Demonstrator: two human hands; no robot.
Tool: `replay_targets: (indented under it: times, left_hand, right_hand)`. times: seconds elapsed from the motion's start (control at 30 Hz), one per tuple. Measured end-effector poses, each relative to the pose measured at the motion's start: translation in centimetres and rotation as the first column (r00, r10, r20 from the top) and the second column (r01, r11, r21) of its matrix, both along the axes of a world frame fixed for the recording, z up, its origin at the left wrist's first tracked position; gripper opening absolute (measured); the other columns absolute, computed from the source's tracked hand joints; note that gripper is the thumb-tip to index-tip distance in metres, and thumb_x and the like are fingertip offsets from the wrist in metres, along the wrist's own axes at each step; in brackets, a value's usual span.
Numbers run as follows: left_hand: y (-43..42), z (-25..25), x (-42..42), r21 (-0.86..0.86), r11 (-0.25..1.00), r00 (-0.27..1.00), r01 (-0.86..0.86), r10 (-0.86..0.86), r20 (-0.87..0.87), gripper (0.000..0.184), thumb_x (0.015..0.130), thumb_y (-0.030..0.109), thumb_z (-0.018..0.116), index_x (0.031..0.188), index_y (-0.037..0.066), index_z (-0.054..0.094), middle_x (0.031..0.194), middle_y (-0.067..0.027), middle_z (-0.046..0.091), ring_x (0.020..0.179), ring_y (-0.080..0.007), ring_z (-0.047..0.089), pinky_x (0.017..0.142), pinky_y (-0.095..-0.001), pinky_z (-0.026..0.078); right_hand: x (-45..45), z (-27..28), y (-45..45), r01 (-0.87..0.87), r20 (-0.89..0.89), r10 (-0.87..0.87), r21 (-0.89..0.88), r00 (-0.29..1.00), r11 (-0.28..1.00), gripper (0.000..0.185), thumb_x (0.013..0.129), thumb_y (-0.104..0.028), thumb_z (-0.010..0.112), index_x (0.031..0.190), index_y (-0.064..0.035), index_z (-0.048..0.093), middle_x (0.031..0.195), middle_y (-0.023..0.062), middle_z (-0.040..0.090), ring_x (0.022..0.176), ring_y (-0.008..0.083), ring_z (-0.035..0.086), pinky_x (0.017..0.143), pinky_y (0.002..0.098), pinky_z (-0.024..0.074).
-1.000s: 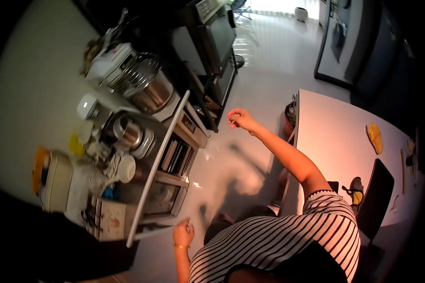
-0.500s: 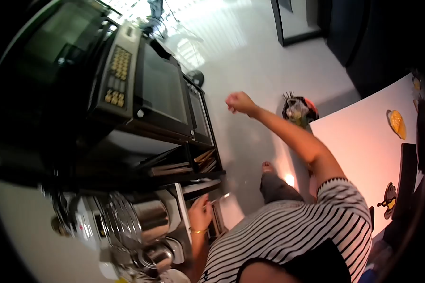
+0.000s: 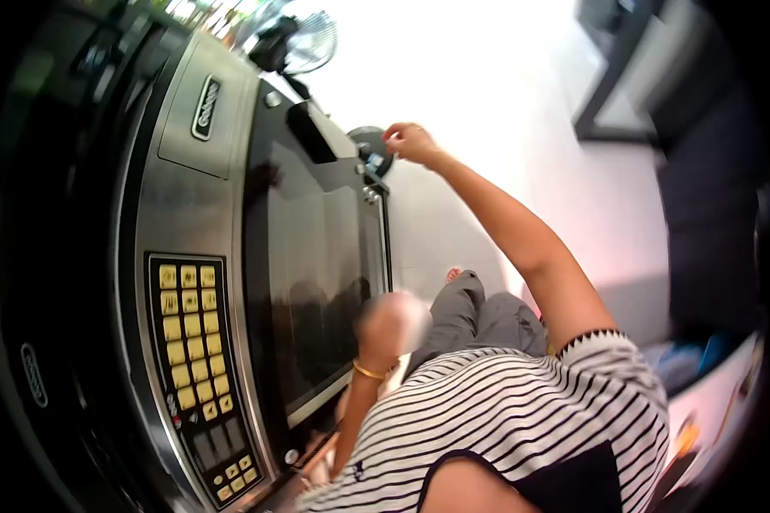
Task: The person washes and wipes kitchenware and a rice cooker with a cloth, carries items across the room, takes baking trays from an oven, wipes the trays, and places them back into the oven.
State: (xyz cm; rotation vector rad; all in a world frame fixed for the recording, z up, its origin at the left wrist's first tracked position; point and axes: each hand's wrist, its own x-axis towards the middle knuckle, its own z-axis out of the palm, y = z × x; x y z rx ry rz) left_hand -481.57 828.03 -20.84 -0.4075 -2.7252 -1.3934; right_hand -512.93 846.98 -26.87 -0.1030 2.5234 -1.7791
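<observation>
My left hand (image 3: 380,327), with a gold bracelet at the wrist, is smeared by motion beside the glass door of a steel oven (image 3: 316,282). A blurred white thing (image 3: 414,320) shows at its fingers; the hand seems closed on it, but its kind cannot be made out. My right arm stretches forward over the floor. At its end, my right hand (image 3: 411,143) is loosely closed, fingers bent in, with nothing visible in it. Yellow keys fill the oven's control panel (image 3: 192,333), left of the door.
A fan (image 3: 312,43) stands beyond the oven's far end. A dark round base (image 3: 370,152) is on the floor past the oven corner. At right are a dark-framed piece of furniture (image 3: 612,94) and a pale table (image 3: 710,427). My legs (image 3: 462,312) are below me.
My view has moved forward and closer to the oven, and the mixer and shelves have left it. My left hand has moved up alongside the oven door with the white thing.
</observation>
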Motion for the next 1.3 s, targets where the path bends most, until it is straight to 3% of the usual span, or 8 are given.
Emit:
replay_targets:
  times: [0.3, 0.53, 0.63, 0.77, 0.8, 1.03, 1.17, 1.3]
  left_hand:
    - [5.2, 3.9, -17.9, 0.051, 0.837, 0.839, -0.544, 0.542, 0.051, 0.051, 0.080, 0.001, 0.058, 0.126, -0.006, 0.038, 0.114, -0.0159, 0.055, 0.072, -0.0121, 0.060, 0.060, -0.0211, 0.048]
    - [9.2, 4.4, -26.4, -0.150, 0.484, 0.495, -0.862, 0.868, -0.040, 0.056, 0.076, 0.000, 0.061, 0.126, -0.006, 0.038, 0.121, -0.0206, 0.050, 0.079, -0.0179, 0.063, 0.062, -0.0228, 0.050]
    - [9.7, 5.0, -26.8, -0.132, 0.230, 0.243, -0.964, 0.966, -0.092, 0.053, 0.074, 0.002, 0.063, 0.122, -0.005, 0.041, 0.096, -0.0145, 0.060, 0.074, -0.0160, 0.062, 0.061, -0.0232, 0.048]
    - [13.4, 3.6, -29.3, 0.053, 0.036, 0.042, -0.998, 0.992, 0.118, 0.055, 0.071, 0.005, 0.067, 0.119, -0.002, 0.042, 0.082, -0.0090, 0.059, 0.063, -0.0146, 0.057, 0.056, -0.0248, 0.045]
    - [14.2, 4.7, -28.7, -0.044, 0.038, 0.032, -0.998, 0.991, 0.130, 0.056, 0.070, 0.006, 0.068, 0.119, -0.001, 0.042, 0.080, -0.0081, 0.058, 0.060, -0.0145, 0.055, 0.054, -0.0255, 0.044]
    - [30.3, 1.9, -22.8, -0.329, -0.211, -0.133, -0.920, 0.961, -0.244, 0.038, 0.069, 0.011, 0.064, 0.105, -0.002, 0.056, 0.100, -0.0137, 0.059, 0.079, -0.0227, 0.060, 0.070, -0.0359, 0.047]
    - [39.5, -0.5, -16.5, -0.323, -0.531, -0.463, -0.783, 0.845, -0.267, 0.038, 0.072, 0.012, 0.062, 0.106, -0.003, 0.055, 0.102, -0.0144, 0.059, 0.082, -0.0230, 0.059, 0.073, -0.0357, 0.047]
    - [45.2, -4.4, -9.1, -0.230, -0.867, -0.814, -0.442, 0.496, -0.302, 0.038, 0.075, 0.014, 0.060, 0.107, -0.005, 0.054, 0.103, -0.0150, 0.059, 0.084, -0.0233, 0.059, 0.075, -0.0354, 0.047]
  right_hand:
    - [-16.6, -6.6, -10.9, -0.473, -0.326, 0.559, 0.308, 0.762, 0.825, 0.054, 0.065, -0.007, 0.059, 0.118, -0.0088, 0.050, 0.115, 0.0129, 0.055, 0.098, 0.0326, 0.057, 0.079, 0.0390, 0.0475]
    - [-22.1, -14.9, -16.0, -0.760, 0.340, 0.899, 0.650, 0.275, -0.014, 0.028, 0.070, -0.015, 0.058, 0.098, -0.0099, 0.063, 0.090, 0.0124, 0.064, 0.088, 0.0297, 0.061, 0.070, 0.0399, 0.0502]
    - [-27.2, -15.6, -13.7, -0.930, 0.222, 0.903, 0.112, 0.367, 0.351, 0.027, 0.069, -0.028, 0.071, 0.069, -0.0026, 0.064, 0.059, 0.0069, 0.060, 0.056, 0.0153, 0.056, 0.054, 0.0315, 0.0436]
    - [-30.6, -10.1, -13.4, -0.953, 0.264, 0.944, -0.177, 0.196, 0.247, 0.025, 0.072, -0.016, 0.071, 0.090, -0.0015, 0.061, 0.075, 0.0091, 0.065, 0.064, 0.0143, 0.059, 0.057, 0.0282, 0.0476]
    - [-30.5, -11.4, -13.1, -0.972, -0.122, 0.969, 0.065, 0.216, 0.225, 0.035, 0.072, -0.018, 0.071, 0.100, -0.0019, 0.058, 0.088, 0.0118, 0.065, 0.077, 0.0217, 0.063, 0.068, 0.0318, 0.0501]
    - [-17.3, -0.6, -9.5, -0.878, -0.079, 0.958, 0.427, -0.275, -0.217, 0.015, 0.073, -0.009, 0.059, 0.088, -0.0100, 0.062, 0.083, 0.0098, 0.064, 0.076, 0.0260, 0.062, 0.067, 0.0376, 0.0501]
    - [-5.9, 5.5, -15.3, -0.850, -0.570, 0.732, 0.527, -0.374, -0.024, 0.024, 0.073, -0.012, 0.061, 0.096, -0.0042, 0.061, 0.098, 0.0128, 0.060, 0.088, 0.0295, 0.058, 0.074, 0.0365, 0.0495]
    - [1.3, 8.5, -23.2, -0.572, -0.483, 0.718, 0.808, -0.501, 0.145, 0.037, 0.072, -0.009, 0.059, 0.109, -0.0032, 0.055, 0.113, 0.0180, 0.052, 0.104, 0.0326, 0.050, 0.085, 0.0414, 0.0442]
